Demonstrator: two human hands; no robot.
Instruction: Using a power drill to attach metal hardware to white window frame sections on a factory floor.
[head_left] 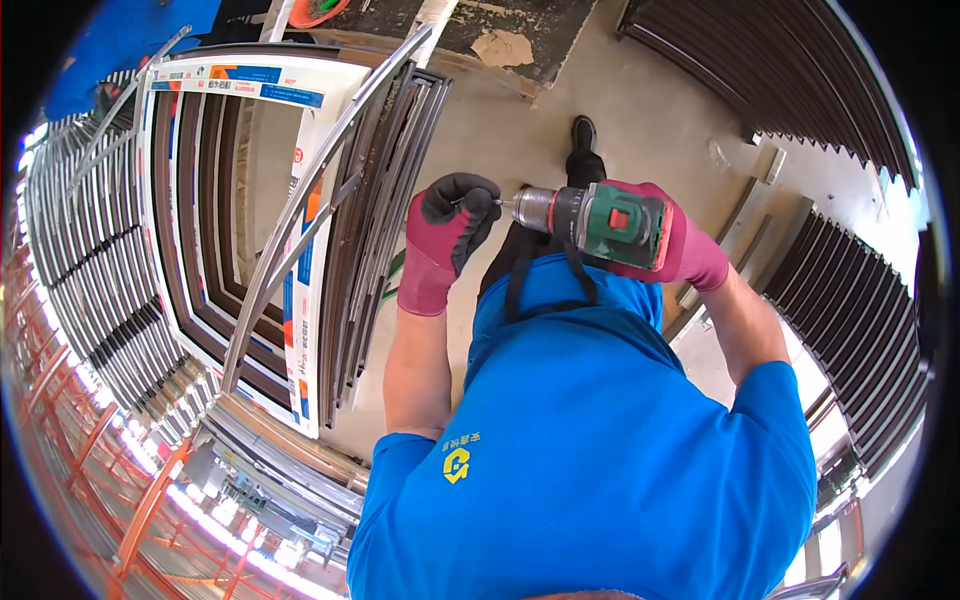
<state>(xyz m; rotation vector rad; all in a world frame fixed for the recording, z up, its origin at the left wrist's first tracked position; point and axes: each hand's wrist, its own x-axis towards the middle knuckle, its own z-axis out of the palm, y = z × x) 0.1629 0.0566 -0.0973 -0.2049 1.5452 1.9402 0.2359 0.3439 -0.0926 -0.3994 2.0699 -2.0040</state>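
My right hand [688,236], in a maroon and black work glove, is wrapped round a green and black cordless drill [612,224]. The drill's silver chuck [534,209] points left, toward my other hand. A thin bit juts from the chuck tip. My left hand [452,232], gloved the same way, is closed with its fingertips pinched right at the end of the bit. Whatever small piece lies between those fingertips is too small and too hidden to name. Both hands are in front of my body, above the floor.
To the left stands a stack of dark window frames [335,290] with white printed film. A metal bar [290,215] slants across it. Dark slatted profiles [850,320] are stacked at right, more at far right. An orange bowl [318,12] sits at the far edge.
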